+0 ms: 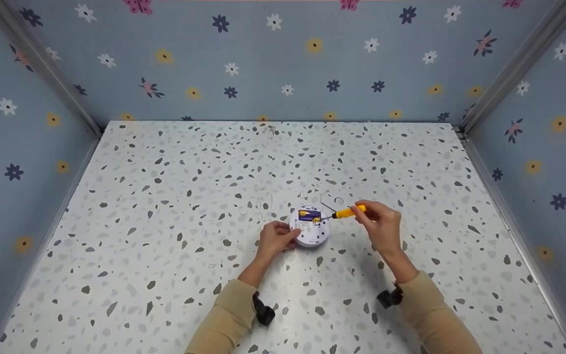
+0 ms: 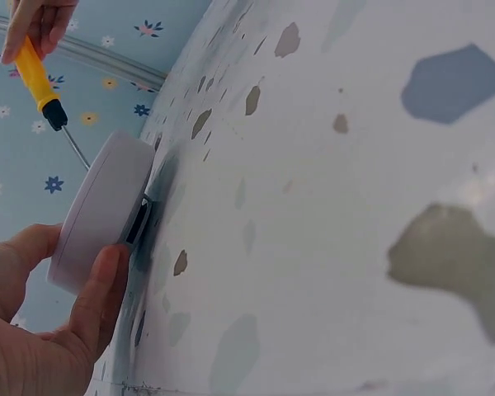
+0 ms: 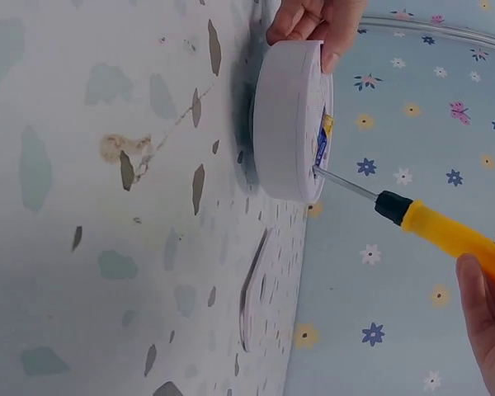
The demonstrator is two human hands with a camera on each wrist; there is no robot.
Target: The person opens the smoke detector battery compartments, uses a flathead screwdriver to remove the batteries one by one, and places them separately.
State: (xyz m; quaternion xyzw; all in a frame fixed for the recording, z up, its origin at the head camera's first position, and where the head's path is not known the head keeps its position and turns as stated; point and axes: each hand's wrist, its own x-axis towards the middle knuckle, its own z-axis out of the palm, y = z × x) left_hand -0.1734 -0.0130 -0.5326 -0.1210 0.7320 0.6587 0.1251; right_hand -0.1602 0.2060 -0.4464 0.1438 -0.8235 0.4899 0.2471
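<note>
A round white device [image 1: 307, 239] has its face turned up, with an uncovered battery bay in it. Purple and yellow batteries [image 1: 308, 215] lie in that bay. My left hand [image 1: 275, 240] grips the device by its left edge, thumb on the face and fingers under the rim; the left wrist view shows its smooth side [image 2: 99, 210] tilted off the table. In my right hand [image 1: 382, 226] a yellow-handled screwdriver [image 1: 344, 213] is pinched by the handle. Its metal tip meets the device's face at the end of the bay, as the right wrist view shows [image 3: 346, 183].
A flat white plate [image 3: 256, 289] lies on the table just beyond the device. The speckled white table [image 1: 165, 196] is walled in by flower-patterned blue panels [image 1: 283, 59] at the back and both sides. A black wrist camera [image 1: 263, 312] hangs from the left sleeve.
</note>
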